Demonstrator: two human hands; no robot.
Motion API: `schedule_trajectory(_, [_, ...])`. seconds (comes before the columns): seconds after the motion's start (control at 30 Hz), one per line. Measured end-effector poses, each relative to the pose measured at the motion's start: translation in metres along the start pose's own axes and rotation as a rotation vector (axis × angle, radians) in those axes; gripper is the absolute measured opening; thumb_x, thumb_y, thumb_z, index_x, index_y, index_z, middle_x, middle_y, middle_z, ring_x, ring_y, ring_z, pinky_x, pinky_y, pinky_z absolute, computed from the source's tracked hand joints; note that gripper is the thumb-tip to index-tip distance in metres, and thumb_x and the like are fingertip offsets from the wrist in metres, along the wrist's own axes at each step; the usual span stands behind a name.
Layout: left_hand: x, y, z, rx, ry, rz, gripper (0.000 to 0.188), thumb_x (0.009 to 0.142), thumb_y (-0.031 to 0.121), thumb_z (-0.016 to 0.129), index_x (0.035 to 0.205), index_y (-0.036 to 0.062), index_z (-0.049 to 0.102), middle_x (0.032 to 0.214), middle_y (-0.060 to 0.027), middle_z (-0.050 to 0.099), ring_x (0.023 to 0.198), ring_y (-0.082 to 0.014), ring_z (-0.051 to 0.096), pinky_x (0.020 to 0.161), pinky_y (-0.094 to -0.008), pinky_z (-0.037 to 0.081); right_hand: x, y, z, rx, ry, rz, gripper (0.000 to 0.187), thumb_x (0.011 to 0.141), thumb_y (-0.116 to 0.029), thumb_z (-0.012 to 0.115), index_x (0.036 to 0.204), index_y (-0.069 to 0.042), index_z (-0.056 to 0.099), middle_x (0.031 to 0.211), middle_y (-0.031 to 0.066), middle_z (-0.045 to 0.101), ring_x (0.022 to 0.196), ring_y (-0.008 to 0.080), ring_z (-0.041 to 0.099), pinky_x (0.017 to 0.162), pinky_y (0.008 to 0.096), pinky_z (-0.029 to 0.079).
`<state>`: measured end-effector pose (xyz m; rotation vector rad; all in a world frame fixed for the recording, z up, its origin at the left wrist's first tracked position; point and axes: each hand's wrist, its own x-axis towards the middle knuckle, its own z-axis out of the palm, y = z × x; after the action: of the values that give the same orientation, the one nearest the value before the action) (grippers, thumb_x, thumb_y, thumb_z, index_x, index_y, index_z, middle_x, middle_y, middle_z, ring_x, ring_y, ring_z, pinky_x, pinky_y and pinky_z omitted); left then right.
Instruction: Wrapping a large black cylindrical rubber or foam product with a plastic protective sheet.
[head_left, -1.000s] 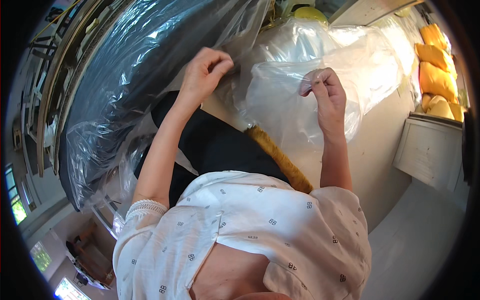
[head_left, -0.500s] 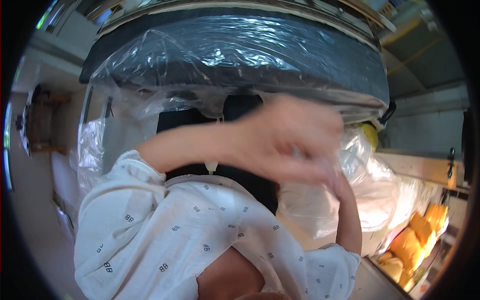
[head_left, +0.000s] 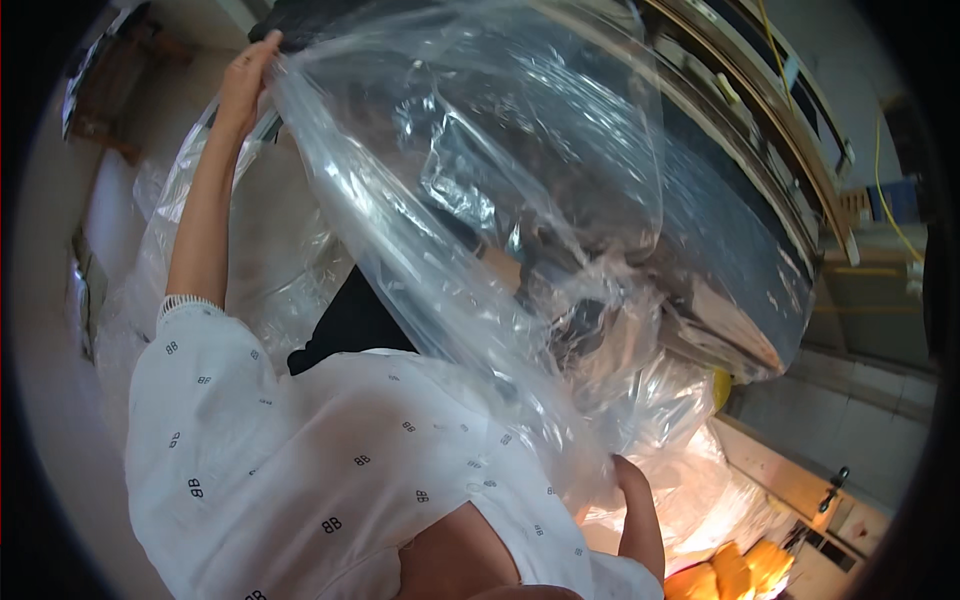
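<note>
A large clear plastic sheet (head_left: pixel 390 215) stretches slantwise in front of me, wrinkled and shiny, from far left to near right. At its far left corner my left hand (head_left: pixel 248 78) is closed on the edge, arm held out straight. Low on the right, my right hand (head_left: pixel 628 478) is at the sheet's gathered near end and appears to grip it; the plastic hides most of its fingers. Under the film lies a dark, padded-looking surface (head_left: pixel 700 190) with a long, rounded front.
Behind the dark surface run wooden rails (head_left: pixel 770 110) with a yellow cord (head_left: pixel 882 190). More crumpled clear plastic (head_left: pixel 690 400) lies to the right, near orange-yellow bundles (head_left: pixel 735 570) and a wooden board (head_left: pixel 780 460). Loose plastic (head_left: pixel 290 270) also hangs on my left.
My hands, crossed close together and blurred before, are now far apart, the left out to the far left. The sheet is lifted and stretched between them. The view has turned.
</note>
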<state>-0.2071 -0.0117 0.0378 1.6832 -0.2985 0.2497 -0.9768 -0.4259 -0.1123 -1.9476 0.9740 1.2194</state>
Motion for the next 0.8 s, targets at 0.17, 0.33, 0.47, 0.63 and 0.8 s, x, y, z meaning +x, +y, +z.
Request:
schedule_trajectory(0.17, [-0.05, 0.018, -0.005, 0.223, -0.356, -0.147, 0.034, 0.084, 0.041, 0.061, 0.07, 0.0106, 0.06, 0.064, 0.007, 0.045, 0.059, -0.0041, 0.037, 0.054, -0.0208, 0.027, -0.109, -0.226, -0.155, -0.415, 0.333, -0.25, 0.016, 0.077, -0.019, 0.062, 0.089, -0.01, 0.066, 0.084, 0.013, 0.065, 0.075, 0.0302, 0.063, 0.066, 0.0402, 0.048])
schedule_trajectory(0.33, [-0.064, 0.022, -0.013, 0.224, -0.338, -0.204, 0.036, 0.087, 0.039, 0.058, 0.066, 0.0088, 0.054, 0.062, 0.0058, 0.04, 0.061, -0.0051, 0.037, 0.058, -0.0218, 0.028, -0.108, -0.436, -0.246, 0.053, 0.81, -1.175, 0.016, 0.084, -0.006, 0.058, 0.099, 0.001, 0.057, 0.093, 0.014, 0.058, 0.081, 0.0251, 0.058, 0.073, 0.0292, 0.045])
schedule_trajectory(0.47, [-0.071, 0.025, -0.034, 0.256, -0.534, -0.092, 0.034, 0.087, 0.032, 0.056, 0.068, 0.0047, 0.051, 0.064, 0.0023, 0.042, 0.062, -0.0077, 0.04, 0.06, -0.0239, 0.033, -0.046, -0.497, -0.275, -0.141, 0.968, -1.246, 0.042, 0.089, -0.024, 0.052, 0.125, -0.004, 0.044, 0.124, 0.016, 0.049, 0.113, 0.0313, 0.048, 0.093, 0.0377, 0.039])
schedule_trajectory(0.63, [-0.1, 0.018, -0.061, 0.677, -0.828, -0.169, 0.026, 0.084, 0.025, 0.059, 0.076, 0.0008, 0.054, 0.069, -0.0041, 0.049, 0.061, -0.0137, 0.045, 0.061, -0.0269, 0.038, -0.009, -0.498, -0.26, -0.668, 1.195, -1.021, 0.066, 0.089, -0.05, 0.044, 0.14, -0.009, 0.031, 0.144, 0.011, 0.032, 0.133, 0.0287, 0.03, 0.107, 0.0451, 0.024])
schedule_trajectory(0.8, [-0.083, 0.068, 0.049, 0.521, -0.553, 0.268, 0.02, 0.077, 0.017, 0.067, 0.09, 0.0033, 0.061, 0.084, -0.0057, 0.057, 0.074, -0.0202, 0.054, 0.068, -0.029, 0.043, -0.005, -0.492, -0.261, -0.65, 1.169, -0.944, 0.069, 0.087, -0.056, 0.041, 0.14, -0.012, 0.032, 0.146, 0.0097, 0.027, 0.135, 0.0284, 0.025, 0.108, 0.0485, 0.021])
